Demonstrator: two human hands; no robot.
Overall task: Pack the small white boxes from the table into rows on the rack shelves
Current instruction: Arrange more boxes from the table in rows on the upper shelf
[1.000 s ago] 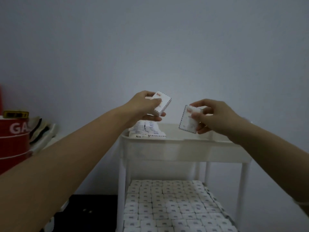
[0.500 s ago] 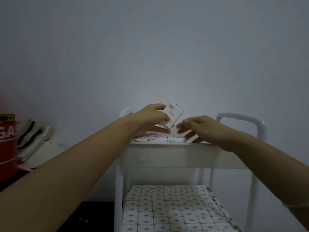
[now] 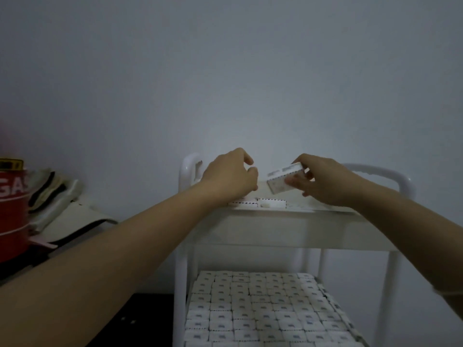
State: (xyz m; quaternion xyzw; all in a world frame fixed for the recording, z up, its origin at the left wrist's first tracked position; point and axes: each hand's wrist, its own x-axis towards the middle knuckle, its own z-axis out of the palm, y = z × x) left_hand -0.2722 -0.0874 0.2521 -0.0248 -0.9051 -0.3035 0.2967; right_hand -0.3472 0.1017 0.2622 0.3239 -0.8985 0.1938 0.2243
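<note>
A white rack stands before me, its top shelf (image 3: 275,229) at hand height. My right hand (image 3: 325,181) pinches a small white box (image 3: 281,180), tilted, just above that shelf. My left hand (image 3: 229,176) hovers close to the left of it with fingers bent down over the boxes lying in the top shelf (image 3: 271,203); I see nothing in its grasp. The lower shelf (image 3: 255,309) is covered with tight rows of several white boxes.
The rack's curved handles rise at its left (image 3: 186,166) and right (image 3: 400,181) ends. A red bucket (image 3: 10,211) and a pale cloth bag (image 3: 57,196) sit on a surface at the left. A plain wall is behind.
Both hands came down over the top shelf. The box the left hand held is gone from it. The right hand set its first box down and now holds a box.
</note>
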